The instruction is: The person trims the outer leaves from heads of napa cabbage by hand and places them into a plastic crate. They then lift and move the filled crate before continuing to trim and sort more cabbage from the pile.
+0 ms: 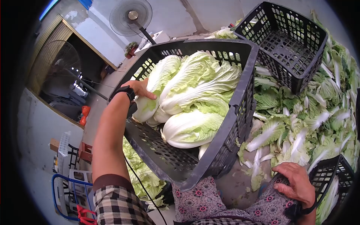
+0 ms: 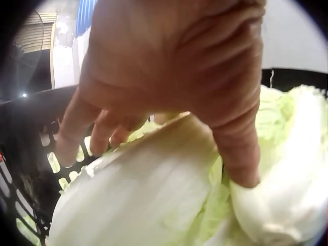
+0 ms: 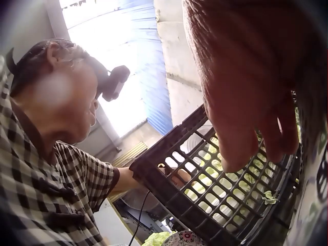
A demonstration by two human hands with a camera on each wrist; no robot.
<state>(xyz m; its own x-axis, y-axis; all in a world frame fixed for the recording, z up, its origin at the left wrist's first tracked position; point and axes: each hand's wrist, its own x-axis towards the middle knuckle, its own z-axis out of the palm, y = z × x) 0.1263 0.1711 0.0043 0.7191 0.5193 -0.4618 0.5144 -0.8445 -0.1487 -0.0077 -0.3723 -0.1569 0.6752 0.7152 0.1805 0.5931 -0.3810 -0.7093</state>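
Note:
My left hand is over a napa cabbage at the left side of a large black plastic crate. In the left wrist view, the thumb lies along one side of the cabbage and the fingers reach down its other side, next to the slotted crate wall. Several more napa cabbages lie piled in the crate, white bases toward me. Down at the lower right, my right hand holds nothing, its fingers loosely bent over the patterned trousers. The right wrist view shows its fingers hanging loose beside the crate.
A second black crate stands at the upper right among heaped loose cabbage leaves. Another crate holding cabbage sits at the lower right. A fan stands behind; a thin cable hangs beside my left arm.

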